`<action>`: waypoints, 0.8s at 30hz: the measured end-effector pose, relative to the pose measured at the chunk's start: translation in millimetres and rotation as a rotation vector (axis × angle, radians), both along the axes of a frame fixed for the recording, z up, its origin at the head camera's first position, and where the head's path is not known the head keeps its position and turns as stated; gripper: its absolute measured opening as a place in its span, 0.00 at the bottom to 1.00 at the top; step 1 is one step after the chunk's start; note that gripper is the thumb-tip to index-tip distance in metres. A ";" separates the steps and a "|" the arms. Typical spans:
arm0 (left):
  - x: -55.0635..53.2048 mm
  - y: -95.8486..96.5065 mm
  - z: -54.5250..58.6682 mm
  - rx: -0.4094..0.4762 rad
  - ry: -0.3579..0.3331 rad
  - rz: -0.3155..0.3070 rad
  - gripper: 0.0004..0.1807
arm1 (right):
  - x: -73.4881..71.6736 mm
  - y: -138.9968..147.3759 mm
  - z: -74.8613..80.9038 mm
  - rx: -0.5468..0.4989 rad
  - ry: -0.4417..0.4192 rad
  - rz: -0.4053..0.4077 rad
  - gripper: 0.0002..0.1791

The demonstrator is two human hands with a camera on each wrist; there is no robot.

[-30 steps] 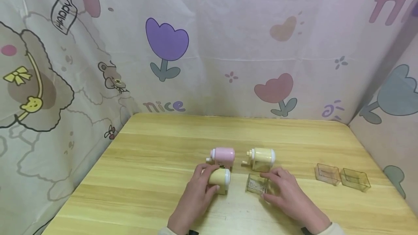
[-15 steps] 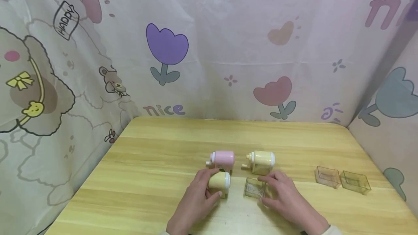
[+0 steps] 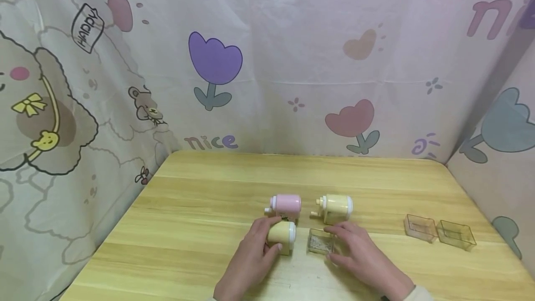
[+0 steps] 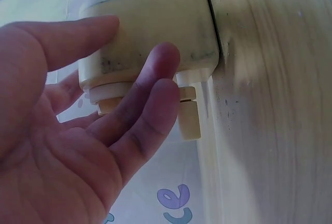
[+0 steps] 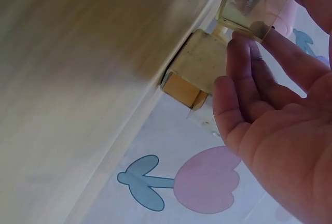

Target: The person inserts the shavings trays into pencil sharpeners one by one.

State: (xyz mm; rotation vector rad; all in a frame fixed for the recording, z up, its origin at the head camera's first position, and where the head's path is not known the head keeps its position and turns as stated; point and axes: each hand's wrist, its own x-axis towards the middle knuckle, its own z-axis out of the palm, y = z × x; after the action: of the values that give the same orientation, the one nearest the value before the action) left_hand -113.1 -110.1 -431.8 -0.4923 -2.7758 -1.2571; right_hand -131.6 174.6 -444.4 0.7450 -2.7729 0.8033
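Note:
My left hand point(image 3: 252, 250) grips a pale yellow crank pencil sharpener point(image 3: 279, 232) that stands on the table. In the left wrist view, thumb and fingers lie around the sharpener body point(image 4: 161, 27), with its crank handle point(image 4: 190, 120) below. To the right, my right hand point(image 3: 361, 257) pinches a small clear shavings drawer point(image 3: 314, 245) between thumb and fingers. Pale shavings lie in it; the right wrist view shows the drawer's clear wall point(image 5: 249, 19) at the fingertips. A short gap separates drawer and sharpener.
Behind the hands stand a pink crank sharpener point(image 3: 288, 203) and a second yellow one point(image 3: 337, 206). Two clear drawers, one pinkish point(image 3: 420, 229) and one yellowish point(image 3: 455, 235), sit at the right. A printed curtain point(image 3: 267, 120) hangs behind the wooden table point(image 3: 200, 189).
My right hand has moved left with the drawer, bringing it closer to the held sharpener. The left hand keeps its grip in nearly the same place. The head view has tilted slightly.

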 end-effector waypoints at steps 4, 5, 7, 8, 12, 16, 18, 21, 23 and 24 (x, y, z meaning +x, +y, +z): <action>0.3 -0.2 0.0 -0.009 0.006 -0.001 0.30 | -1.2 -2.0 0.2 -0.001 -0.012 0.024 0.31; 0.4 -0.1 0.1 -0.010 0.006 -0.001 0.30 | -1.4 -2.6 0.5 -0.004 -0.018 0.032 0.31; 0.5 0.0 0.2 -0.012 0.008 -0.001 0.30 | -1.9 -4.1 0.8 -0.011 -0.038 0.047 0.31; 0.6 0.1 0.2 -0.012 0.010 -0.001 0.30 | -2.1 -5.0 1.0 -0.018 -0.050 0.055 0.31; 0.7 0.5 0.1 -0.010 0.013 0.002 0.30 | -3.7 -8.7 2.9 -0.031 -0.079 0.083 0.31; 0.9 1.0 -0.5 -0.009 0.015 0.000 0.30 | -5.3 -11.8 4.2 -0.023 -0.067 0.108 0.30; 1.0 1.0 -0.8 -0.010 0.018 -0.003 0.30 | -5.8 -13.1 4.5 -0.019 -0.057 0.124 0.30; 1.1 0.8 -1.0 -0.013 0.026 -0.004 0.30 | -6.3 -15.4 4.8 -0.012 -0.044 0.140 0.30; 1.3 0.5 -1.1 -0.015 0.029 -0.004 0.30 | -6.6 -17.4 5.3 -0.008 -0.045 0.142 0.30; 1.5 0.3 -1.1 -0.016 0.030 -0.004 0.30 | -6.6 -18.3 5.6 -0.006 -0.044 0.143 0.30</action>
State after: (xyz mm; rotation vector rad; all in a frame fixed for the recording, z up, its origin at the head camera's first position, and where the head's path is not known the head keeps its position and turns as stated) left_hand -111.7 -109.8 -432.9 -0.5133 -2.7634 -1.2193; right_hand -138.3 156.2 -438.8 0.9448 -2.7789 0.8629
